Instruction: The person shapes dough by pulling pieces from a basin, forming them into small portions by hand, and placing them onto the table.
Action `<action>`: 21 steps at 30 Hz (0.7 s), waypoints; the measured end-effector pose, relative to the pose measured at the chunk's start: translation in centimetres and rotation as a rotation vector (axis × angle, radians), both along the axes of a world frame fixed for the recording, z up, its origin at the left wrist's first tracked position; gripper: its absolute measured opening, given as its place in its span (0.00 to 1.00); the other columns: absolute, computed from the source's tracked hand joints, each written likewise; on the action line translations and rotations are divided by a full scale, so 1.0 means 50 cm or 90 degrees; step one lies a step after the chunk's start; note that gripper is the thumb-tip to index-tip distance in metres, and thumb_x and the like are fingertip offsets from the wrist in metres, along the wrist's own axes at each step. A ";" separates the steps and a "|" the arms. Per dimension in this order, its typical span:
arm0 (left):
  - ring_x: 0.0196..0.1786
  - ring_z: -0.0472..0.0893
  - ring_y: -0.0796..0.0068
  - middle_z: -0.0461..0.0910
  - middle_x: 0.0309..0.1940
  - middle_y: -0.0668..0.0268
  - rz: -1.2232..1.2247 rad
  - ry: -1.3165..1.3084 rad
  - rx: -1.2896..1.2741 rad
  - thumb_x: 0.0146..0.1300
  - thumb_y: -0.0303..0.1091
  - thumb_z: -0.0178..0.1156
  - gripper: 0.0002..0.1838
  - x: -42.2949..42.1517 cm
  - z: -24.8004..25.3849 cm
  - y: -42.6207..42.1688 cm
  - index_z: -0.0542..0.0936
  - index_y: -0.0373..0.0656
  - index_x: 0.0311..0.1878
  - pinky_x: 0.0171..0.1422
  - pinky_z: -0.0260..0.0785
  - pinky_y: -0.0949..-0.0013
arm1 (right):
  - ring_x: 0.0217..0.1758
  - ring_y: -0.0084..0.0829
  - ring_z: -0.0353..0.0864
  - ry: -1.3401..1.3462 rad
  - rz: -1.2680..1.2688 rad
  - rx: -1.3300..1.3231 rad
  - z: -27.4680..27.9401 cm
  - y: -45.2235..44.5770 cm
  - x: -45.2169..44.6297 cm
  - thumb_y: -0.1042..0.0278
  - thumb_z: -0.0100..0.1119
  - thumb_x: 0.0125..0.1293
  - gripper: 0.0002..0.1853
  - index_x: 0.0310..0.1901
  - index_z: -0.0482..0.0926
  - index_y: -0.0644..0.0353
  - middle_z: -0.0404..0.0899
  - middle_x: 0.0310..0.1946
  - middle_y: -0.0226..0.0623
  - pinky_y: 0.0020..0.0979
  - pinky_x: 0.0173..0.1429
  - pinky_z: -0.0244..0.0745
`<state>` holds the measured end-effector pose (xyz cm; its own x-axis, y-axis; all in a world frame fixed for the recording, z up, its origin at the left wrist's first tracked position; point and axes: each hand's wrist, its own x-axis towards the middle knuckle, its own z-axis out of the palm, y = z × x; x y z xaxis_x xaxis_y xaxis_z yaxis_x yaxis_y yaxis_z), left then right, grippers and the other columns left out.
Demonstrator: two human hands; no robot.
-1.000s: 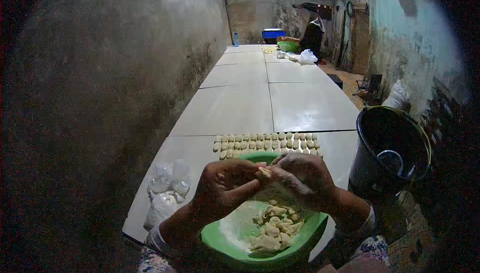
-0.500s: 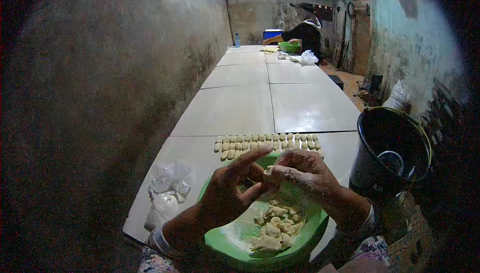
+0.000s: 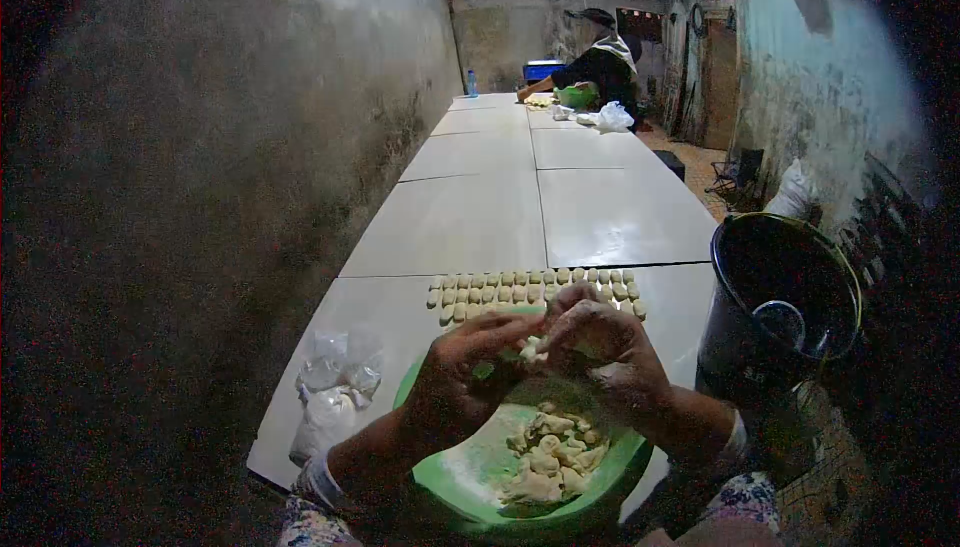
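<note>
Above a green basin, a small piece of pale dough is pinched between my two hands. My left hand has its fingers closed against the left side of the piece. From the other side, the floury fingers of my right hand are bent around it, partly hiding it. Torn dough pieces lie heaped in the basin with white flour beside them. Just beyond the basin, rows of small shaped dough pieces rest on the table; my hands cover part of them.
A long white table runs away along the grey wall. Clear plastic bags with white powder lie left of the basin. A black bucket stands at right. At the far end, another person works by a second green basin.
My left fingers, spread a moment ago, have closed in on the dough. My right hand has shifted slightly, and more of the piece shows. The far person has leaned and reached left.
</note>
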<state>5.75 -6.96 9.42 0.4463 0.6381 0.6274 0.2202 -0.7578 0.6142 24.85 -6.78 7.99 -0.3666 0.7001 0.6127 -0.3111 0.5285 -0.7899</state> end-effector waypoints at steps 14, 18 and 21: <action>0.38 0.81 0.56 0.80 0.33 0.54 0.026 0.071 0.022 0.61 0.25 0.55 0.06 0.004 -0.003 -0.007 0.79 0.37 0.40 0.44 0.72 0.63 | 0.37 0.38 0.79 -0.279 -0.231 0.256 0.004 0.015 0.018 0.76 0.65 0.52 0.13 0.40 0.76 0.63 0.77 0.34 0.41 0.34 0.43 0.75; 0.34 0.80 0.56 0.80 0.31 0.56 0.047 0.079 0.099 0.62 0.27 0.56 0.04 0.002 -0.019 0.000 0.77 0.38 0.35 0.41 0.73 0.63 | 0.36 0.23 0.78 -0.097 0.026 -0.150 0.026 0.004 0.017 0.70 0.64 0.58 0.09 0.33 0.76 0.65 0.80 0.34 0.33 0.28 0.42 0.74; 0.34 0.80 0.60 0.79 0.29 0.57 0.046 0.107 0.072 0.63 0.28 0.55 0.04 0.000 -0.013 0.003 0.77 0.38 0.36 0.40 0.72 0.65 | 0.35 0.23 0.77 -0.111 -0.022 -0.187 0.031 0.007 0.019 0.67 0.64 0.60 0.10 0.32 0.76 0.65 0.78 0.32 0.33 0.25 0.43 0.72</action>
